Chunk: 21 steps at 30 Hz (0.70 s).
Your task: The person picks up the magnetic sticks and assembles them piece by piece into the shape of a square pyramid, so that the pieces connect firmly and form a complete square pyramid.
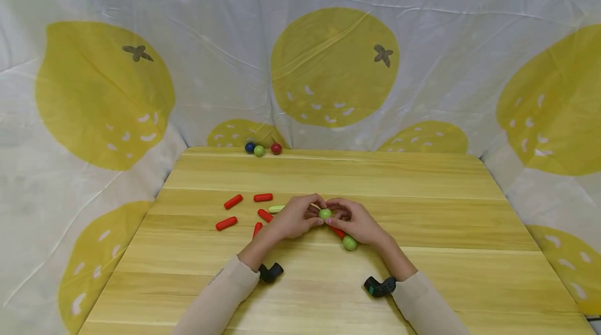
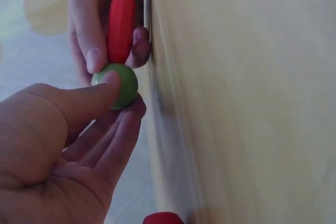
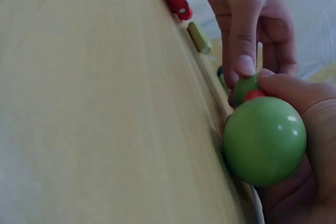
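Observation:
Over the middle of the wooden table, my left hand [image 1: 296,217] pinches a green ball [image 2: 127,88] between thumb and fingers. My right hand [image 1: 360,222] grips a red ridged rod [image 2: 121,27], with its thumb tip right at that ball. In the left wrist view the rod's near end meets the pinched ball. A second green ball [image 1: 349,242] sits at the rod's other end and looms large in front of the right hand in the right wrist view. Part of the rod is hidden behind the right fingers.
Left of the hands lie several loose red rods [image 1: 226,224] and a pale yellow-green rod [image 1: 276,210], partly covered by the left hand. Along the table's back edge are a blue ball [image 1: 250,147], a green ball [image 1: 259,151] and a red ball [image 1: 276,148], before a lemon-print curtain [image 1: 422,63].

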{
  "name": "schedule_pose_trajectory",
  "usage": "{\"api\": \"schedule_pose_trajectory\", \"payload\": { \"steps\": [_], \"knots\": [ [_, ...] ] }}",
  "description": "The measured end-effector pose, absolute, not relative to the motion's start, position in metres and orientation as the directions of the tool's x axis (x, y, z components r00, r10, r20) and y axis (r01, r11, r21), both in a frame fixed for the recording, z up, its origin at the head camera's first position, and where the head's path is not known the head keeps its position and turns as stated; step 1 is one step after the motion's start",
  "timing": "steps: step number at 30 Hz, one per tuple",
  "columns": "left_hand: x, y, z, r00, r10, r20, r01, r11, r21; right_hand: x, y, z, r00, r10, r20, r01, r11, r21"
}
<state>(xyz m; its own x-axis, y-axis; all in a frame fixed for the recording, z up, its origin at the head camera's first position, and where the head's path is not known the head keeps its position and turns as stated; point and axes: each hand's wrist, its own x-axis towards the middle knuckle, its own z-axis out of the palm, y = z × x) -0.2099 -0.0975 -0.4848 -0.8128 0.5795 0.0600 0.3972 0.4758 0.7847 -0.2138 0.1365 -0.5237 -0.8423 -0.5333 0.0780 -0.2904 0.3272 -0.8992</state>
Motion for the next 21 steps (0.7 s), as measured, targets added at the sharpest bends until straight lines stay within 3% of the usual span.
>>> {"api": "schedule_pose_trajectory", "payload": {
  "steps": [8, 21],
  "knots": [
    [-0.211, -0.105, -0.482, -0.839, 0.538, 0.076, 0.406, 0.529, 0.745, -0.214, 0.137, -0.528, -0.876, -0.472, 0.102, -0.295, 0.356, -0.887],
    [-0.230, -0.168, -0.460, -0.913, 0.403, 0.056, 0.350, 0.707, 0.615, -0.214, 0.140, -0.526, -0.924, -0.377, 0.060, -0.210, 0.371, -0.905]
  ]
}}
